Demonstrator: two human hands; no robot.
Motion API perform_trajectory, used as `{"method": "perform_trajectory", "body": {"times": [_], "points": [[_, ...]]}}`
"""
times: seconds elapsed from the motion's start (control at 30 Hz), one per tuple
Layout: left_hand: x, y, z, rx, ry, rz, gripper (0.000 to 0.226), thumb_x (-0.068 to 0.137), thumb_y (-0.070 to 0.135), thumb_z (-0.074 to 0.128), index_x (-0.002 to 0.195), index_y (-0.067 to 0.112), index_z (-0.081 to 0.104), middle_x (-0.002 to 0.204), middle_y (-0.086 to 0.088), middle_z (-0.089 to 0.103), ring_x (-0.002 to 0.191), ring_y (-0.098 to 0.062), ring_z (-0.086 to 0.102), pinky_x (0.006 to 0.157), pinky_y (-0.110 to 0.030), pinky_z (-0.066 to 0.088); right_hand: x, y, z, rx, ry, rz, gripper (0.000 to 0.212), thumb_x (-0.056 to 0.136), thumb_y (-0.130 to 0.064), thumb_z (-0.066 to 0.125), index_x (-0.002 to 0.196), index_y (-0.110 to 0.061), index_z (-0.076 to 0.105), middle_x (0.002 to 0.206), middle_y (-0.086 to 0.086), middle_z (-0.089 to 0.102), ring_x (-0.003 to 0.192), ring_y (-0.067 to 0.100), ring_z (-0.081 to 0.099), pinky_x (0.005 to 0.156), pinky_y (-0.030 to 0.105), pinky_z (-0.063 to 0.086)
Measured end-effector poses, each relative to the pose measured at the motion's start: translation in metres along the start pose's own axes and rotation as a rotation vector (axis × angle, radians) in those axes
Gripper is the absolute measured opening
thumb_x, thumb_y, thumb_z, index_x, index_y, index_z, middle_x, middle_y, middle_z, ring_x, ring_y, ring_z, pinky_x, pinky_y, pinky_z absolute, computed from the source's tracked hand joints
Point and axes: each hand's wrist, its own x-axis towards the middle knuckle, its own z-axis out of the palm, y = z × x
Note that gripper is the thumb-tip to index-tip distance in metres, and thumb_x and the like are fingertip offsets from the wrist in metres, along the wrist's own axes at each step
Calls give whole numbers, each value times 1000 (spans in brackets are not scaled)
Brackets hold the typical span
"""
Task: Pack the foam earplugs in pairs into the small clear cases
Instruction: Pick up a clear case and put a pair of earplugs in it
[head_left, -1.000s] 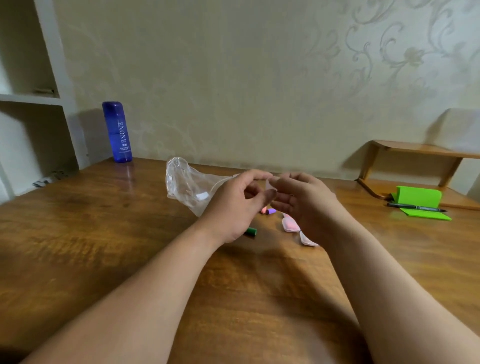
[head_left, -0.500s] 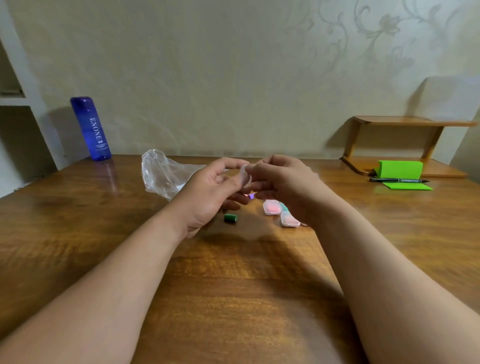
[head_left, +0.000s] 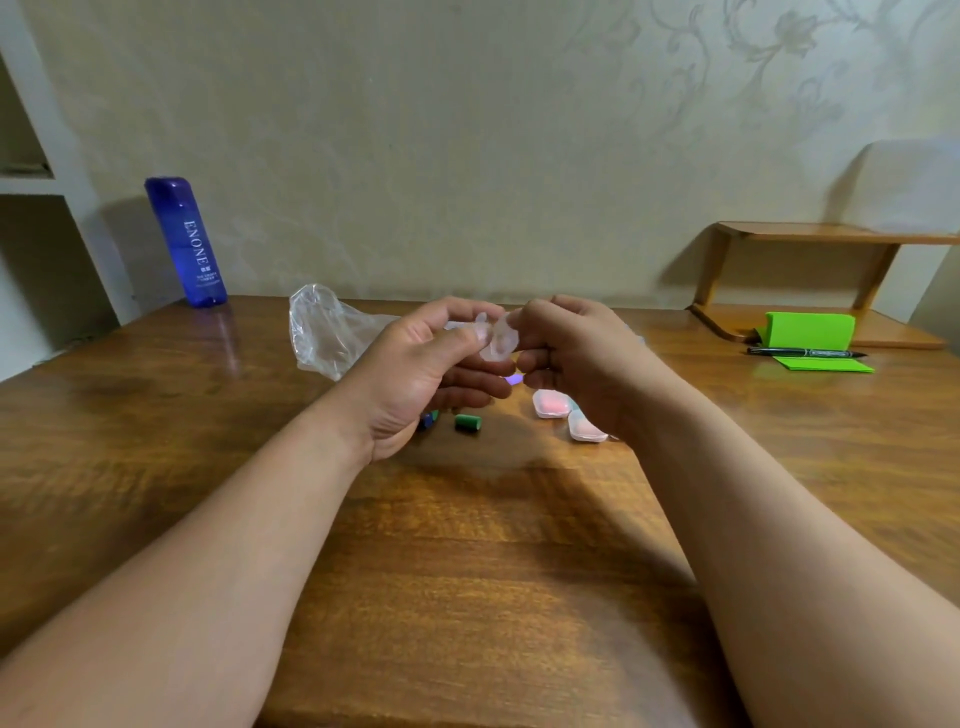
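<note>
Head view: clear case (head_left: 497, 340) pinched between both hands' fingers (head_left: 470, 332).

A deep blue bottle (head_left: 186, 241) with white lettering is seen on a brown wood-grain counter (head_left: 467, 571). A green earplug (head_left: 467, 423), two clear cases (head_left: 550, 404) filled with pink, and bright green paper (head_left: 808, 329) are set against cream, floral-scrolled wallpaper (head_left: 467, 130).

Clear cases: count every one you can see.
3. One clear case held between left hand and right hand; two cases lie on the table. Hands may hide more.
</note>
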Motion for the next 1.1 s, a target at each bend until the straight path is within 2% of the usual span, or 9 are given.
{"method": "perform_trajectory", "body": {"times": [0.07, 0.3, 0.4, 0.5, 0.63, 0.73, 0.9, 1.03, 1.1], "points": [[1, 0, -1, -46, 9, -13, 23, 108, 19, 57, 129, 14, 66, 99, -24, 78, 84, -33, 77, 67, -29, 61, -1, 0, 0, -56, 48, -16, 22, 97, -12, 58, 107, 2, 72, 78, 9, 67, 59, 15, 61, 57, 29, 52], [-1, 3, -2, -210, -102, -119, 36, 107, -5, 42, 141, -1, 49, 118, -30, 75, 102, -38, 78, 76, -34, 66, -2, 2, 2, -453, 312, -210, 19, 96, -18, 58, 100, -22, 75, 84, -4, 76, 73, 10, 72, 73, 41, 64], [-3, 2, -1, -219, -197, -167, 41, 102, -14, 37, 139, -5, 53, 117, -25, 76, 98, -30, 79, 78, -30, 66, -3, 1, 4, -428, 272, -259, 21, 99, -12, 58, 103, -21, 77, 91, -4, 77, 73, 5, 72, 62, 26, 57], [-7, 0, 5, -203, -245, -219, 41, 99, -16, 39, 131, -2, 60, 108, -20, 74, 83, -20, 72, 67, -26, 61, -5, 3, 10, -292, 120, -249, 19, 103, -6, 59, 104, -14, 75, 91, 8, 78, 73, 13, 73, 58, 31, 59], [-5, -1, 8, -236, -241, -285, 23, 109, 14, 39, 113, 12, 62, 84, -7, 63, 67, -16, 52, 53, -23, 39, 2, 11, 8, -342, 90, -305, 14, 102, -5, 63, 105, -10, 75, 84, 4, 78, 68, 8, 69, 65, 29, 57], [1, -3, 7, -176, -182, -280, 41, 113, 49, 39, 120, 19, 66, 84, -3, 64, 62, -15, 50, 50, -24, 33, 2, 12, 8, -275, 64, -300, 14, 104, -8, 64, 109, -7, 77, 83, 0, 77, 70, 2, 70, 65, 19, 53], [11, 0, -13, -340, 99, -249, 52, 112, 52, 40, 134, 12, 66, 79, -4, 65, 58, -13, 50, 44, -20, 35, 3, 10, 6, -298, 172, -242, 20, 108, -30, 59, 112, -23, 77, 94, -8, 80, 85, 3, 71, 73, 21, 50], [13, 8, -34, -525, 217, -205, 44, 109, 50, 44, 126, 15, 66, 87, -6, 69, 66, -14, 51, 58, -23, 36, 4, 14, 4, -457, 265, -210, 21, 108, -27, 56, 111, -22, 76, 94, -8, 77, 88, 19, 71, 76, 39, 57], [13, 8, -36, -565, 227, -214, 43, 108, 50, 46, 124, 15, 65, 88, -6, 68, 66, -14, 49, 60, -24, 34, 4, 17, 8, -531, 239, -234, 20, 108, -24, 56, 109, -22, 76, 95, -8, 76, 83, 14, 69, 73, 37, 56]]}}
